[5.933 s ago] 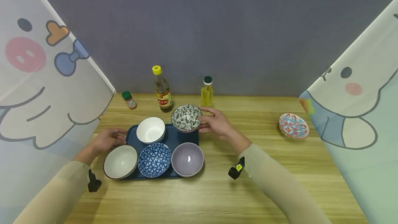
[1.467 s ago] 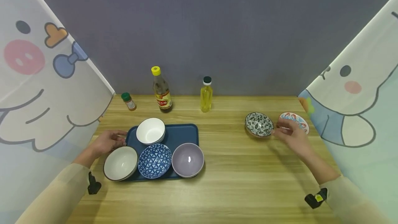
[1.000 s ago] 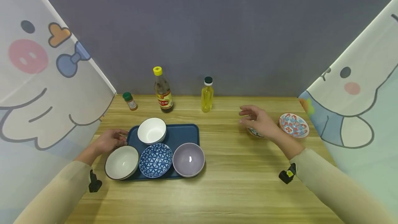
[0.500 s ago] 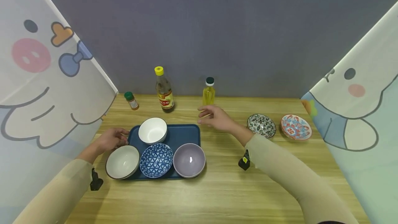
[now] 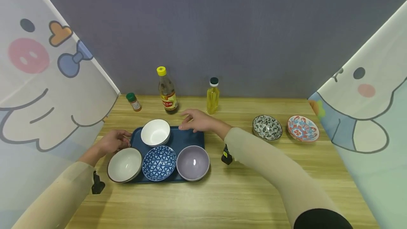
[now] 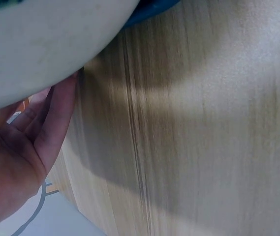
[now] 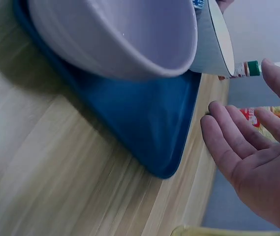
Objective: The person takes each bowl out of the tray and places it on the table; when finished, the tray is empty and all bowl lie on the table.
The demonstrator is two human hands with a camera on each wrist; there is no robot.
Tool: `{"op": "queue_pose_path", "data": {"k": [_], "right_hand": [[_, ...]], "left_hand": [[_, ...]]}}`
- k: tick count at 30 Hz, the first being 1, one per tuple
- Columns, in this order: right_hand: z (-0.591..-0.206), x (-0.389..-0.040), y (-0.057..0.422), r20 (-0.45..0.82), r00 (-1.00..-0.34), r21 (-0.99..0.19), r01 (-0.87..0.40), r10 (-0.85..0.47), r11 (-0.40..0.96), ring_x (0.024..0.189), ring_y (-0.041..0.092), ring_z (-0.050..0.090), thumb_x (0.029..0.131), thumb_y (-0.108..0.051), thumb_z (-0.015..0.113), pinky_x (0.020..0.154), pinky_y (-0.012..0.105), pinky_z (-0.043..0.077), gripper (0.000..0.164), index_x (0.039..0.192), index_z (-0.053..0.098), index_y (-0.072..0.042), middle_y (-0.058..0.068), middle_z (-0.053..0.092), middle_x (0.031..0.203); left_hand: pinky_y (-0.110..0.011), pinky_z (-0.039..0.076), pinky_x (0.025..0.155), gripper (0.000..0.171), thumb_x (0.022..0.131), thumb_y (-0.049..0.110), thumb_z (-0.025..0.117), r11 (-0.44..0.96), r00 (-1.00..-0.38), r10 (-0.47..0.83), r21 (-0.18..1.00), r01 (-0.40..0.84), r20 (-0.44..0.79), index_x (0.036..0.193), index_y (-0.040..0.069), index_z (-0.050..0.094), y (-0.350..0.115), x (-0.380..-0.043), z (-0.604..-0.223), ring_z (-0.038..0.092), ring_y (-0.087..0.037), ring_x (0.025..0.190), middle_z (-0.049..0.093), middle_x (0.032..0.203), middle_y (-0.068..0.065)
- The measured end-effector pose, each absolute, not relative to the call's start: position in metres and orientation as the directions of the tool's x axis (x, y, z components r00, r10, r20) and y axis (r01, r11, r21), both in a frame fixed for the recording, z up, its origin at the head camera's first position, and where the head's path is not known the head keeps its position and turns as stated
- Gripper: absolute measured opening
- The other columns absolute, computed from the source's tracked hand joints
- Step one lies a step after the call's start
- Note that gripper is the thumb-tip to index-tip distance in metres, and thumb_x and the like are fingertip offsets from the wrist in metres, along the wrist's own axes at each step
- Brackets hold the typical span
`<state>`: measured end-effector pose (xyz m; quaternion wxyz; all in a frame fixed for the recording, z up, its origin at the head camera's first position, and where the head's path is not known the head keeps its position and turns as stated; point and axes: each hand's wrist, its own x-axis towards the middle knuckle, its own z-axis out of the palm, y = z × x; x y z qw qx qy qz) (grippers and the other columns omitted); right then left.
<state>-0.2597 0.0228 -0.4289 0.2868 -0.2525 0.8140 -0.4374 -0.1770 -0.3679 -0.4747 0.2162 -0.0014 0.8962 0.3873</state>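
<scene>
My right hand (image 5: 198,120) hovers over the back edge of the dark blue tray (image 5: 187,139), fingers apart and holding nothing. Just left of it is a plain white bowl (image 5: 155,132). In the right wrist view the palm and spread fingers of the right hand (image 7: 263,152) show beside the tray corner. My left hand (image 5: 114,141) rests at the tray's left edge, behind a dark-rimmed white bowl (image 5: 125,165); in the left wrist view that bowl hides its fingertips. A blue triangle-patterned bowl (image 5: 159,163) and a lilac bowl (image 5: 193,163) fill the front row.
A black floral bowl (image 5: 267,127) and an orange-and-blue patterned bowl (image 5: 303,128) stand on the wooden table at the right. Along the back are a green-capped jar (image 5: 134,102), a yellow-capped sauce bottle (image 5: 168,94) and an oil bottle (image 5: 213,96).
My right hand took the black floral bowl from the tray's back right to the table beside the orange-and-blue one, let go, and moved back left over the tray. The left hand stayed.
</scene>
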Motion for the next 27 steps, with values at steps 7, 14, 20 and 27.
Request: {"op": "queue_pose_path", "data": {"k": [7,14,20,27], "right_hand": [[-0.435,-0.26,-0.004,-0.262,-0.68,-0.845,-0.182,-0.684,0.504,0.111,0.03,0.07,0.098,-0.032,0.071,0.083,0.044,0.06,0.07,0.157,0.041,-0.009,0.013,0.068,0.131],[-0.447,-0.26,-0.019,-0.366,-0.644,-0.872,-0.014,-0.672,0.489,0.116,0.036,0.068,0.1,-0.032,0.068,0.089,0.051,0.058,0.069,0.157,0.038,-0.008,0.021,0.062,0.14],[-0.453,-0.259,-0.027,-0.429,-0.626,-0.853,0.043,-0.651,0.52,0.116,0.034,0.069,0.1,-0.035,0.067,0.089,0.05,0.059,0.068,0.158,0.04,-0.015,0.021,0.054,0.149],[-0.456,-0.259,-0.033,-0.45,-0.607,-0.837,0.032,-0.655,0.546,0.116,0.033,0.069,0.101,-0.029,0.065,0.088,0.048,0.059,0.065,0.159,0.038,-0.015,0.016,0.039,0.16]], "left_hand": [[-0.032,0.053,0.059,0.044,0.094,-0.005,0.06,0.704,-0.903,0.151,0.685,-0.187,-0.402,0.136,-0.015,0.05,-0.37,-0.177,-0.476,0.063,-0.019,0.079,0.068,0.098,-0.015],[-0.033,0.052,0.057,0.043,0.094,-0.006,0.059,0.707,-0.904,0.142,0.68,-0.192,-0.404,0.135,-0.015,0.051,-0.369,-0.177,-0.477,0.064,-0.02,0.078,0.068,0.099,-0.015],[-0.034,0.053,0.06,0.043,0.095,-0.005,0.06,0.711,-0.905,0.135,0.676,-0.195,-0.403,0.136,-0.014,0.051,-0.367,-0.178,-0.478,0.065,-0.02,0.08,0.068,0.1,-0.016],[-0.033,0.052,0.057,0.042,0.095,-0.005,0.059,0.705,-0.906,0.134,0.681,-0.197,-0.401,0.135,-0.014,0.052,-0.368,-0.178,-0.478,0.064,-0.02,0.078,0.068,0.1,-0.016]]}}
